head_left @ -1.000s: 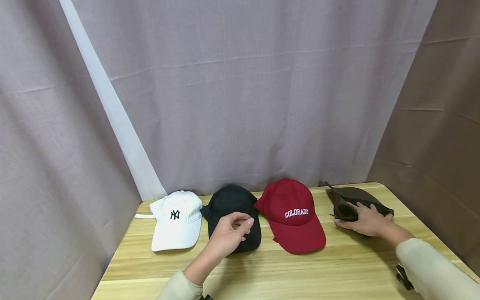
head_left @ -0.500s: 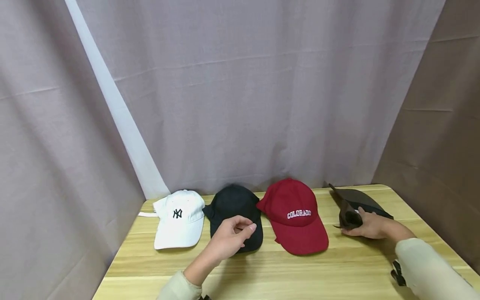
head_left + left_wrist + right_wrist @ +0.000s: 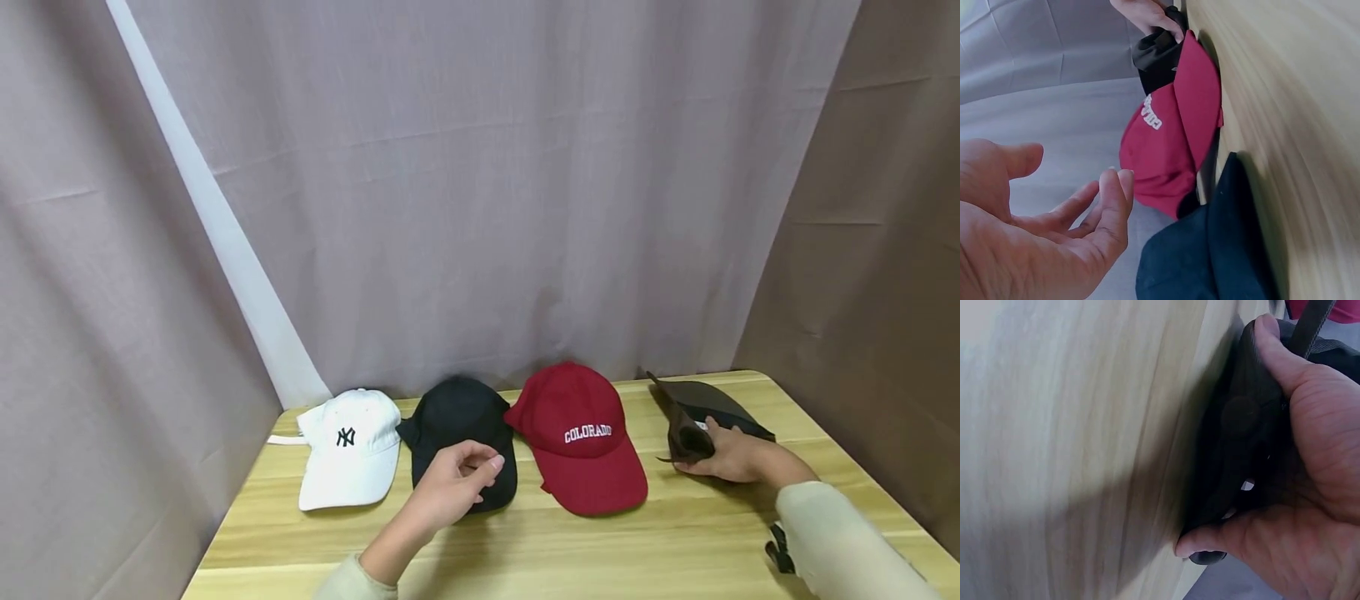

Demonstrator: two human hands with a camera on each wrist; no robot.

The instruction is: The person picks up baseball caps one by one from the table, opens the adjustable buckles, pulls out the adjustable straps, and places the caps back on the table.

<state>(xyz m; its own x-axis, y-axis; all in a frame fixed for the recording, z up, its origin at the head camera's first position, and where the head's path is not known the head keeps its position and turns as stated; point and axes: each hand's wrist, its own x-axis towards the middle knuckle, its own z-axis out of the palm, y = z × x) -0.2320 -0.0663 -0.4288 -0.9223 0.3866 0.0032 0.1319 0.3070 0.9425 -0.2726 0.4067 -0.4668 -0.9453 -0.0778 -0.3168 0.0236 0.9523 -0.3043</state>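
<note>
A dark brown cap (image 3: 701,396) lies at the table's right end, its opening turned toward the near side. My right hand (image 3: 738,456) grips its near edge, fingers reaching inside. In the right wrist view, the thumb and fingers of that hand (image 3: 1316,462) spread along the dark fabric (image 3: 1238,419). A small white patch shows inside the cap. My left hand (image 3: 453,483) hovers loosely curled, holding nothing, in front of the black cap (image 3: 461,408); in the left wrist view its fingers are apart from the caps.
Beside the black cap stand a white cap (image 3: 352,450) with an NY mark and a red cap (image 3: 585,433) lettered COLORADO. All face the near side on the wooden table (image 3: 600,558). Grey curtains (image 3: 480,208) hang close behind and at both sides.
My right hand's fingers have gone from lying over the brown cap's near edge to inside its opening, and the near edge has been drawn around. The left hand has hardly moved.
</note>
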